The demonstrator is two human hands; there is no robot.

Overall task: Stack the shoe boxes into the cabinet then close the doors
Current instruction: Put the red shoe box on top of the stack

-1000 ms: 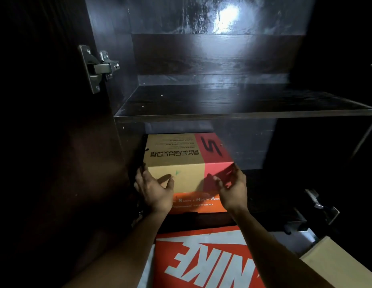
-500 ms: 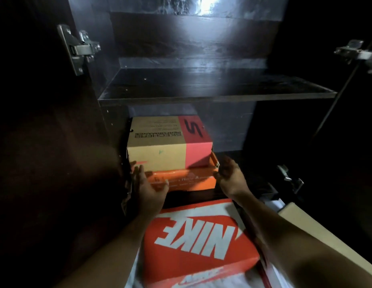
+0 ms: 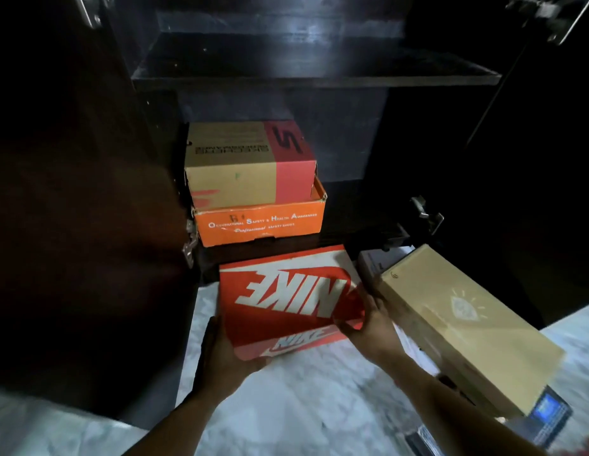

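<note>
Gripping the red Nike box (image 3: 286, 301) at both near corners, just outside the front edge of the cabinet (image 3: 335, 143), over the pale marble floor (image 3: 303, 406). With the left hand (image 3: 220, 350) at the near left corner: thumb up along the left side, fingers curled beneath, out of sight. With the right hand (image 3: 368, 320) at the near right corner: thumb on the lid, fingers wrapped against the right edge. Cannot tell whether lifted or resting on the floor.

Inside the lower compartment, hard against the left wall: a tan-and-red box (image 3: 250, 166) stacked on an orange box (image 3: 260, 222), front faces near the compartment's front edge. To the right of that stack, dark open room as far as the right wall. Above, a dark shelf (image 3: 316, 79).

Just right of the right hand, almost touching it: a long tan box (image 3: 461, 324), lying slantwise on another box. Left door (image 3: 72, 192) swung wide.
</note>
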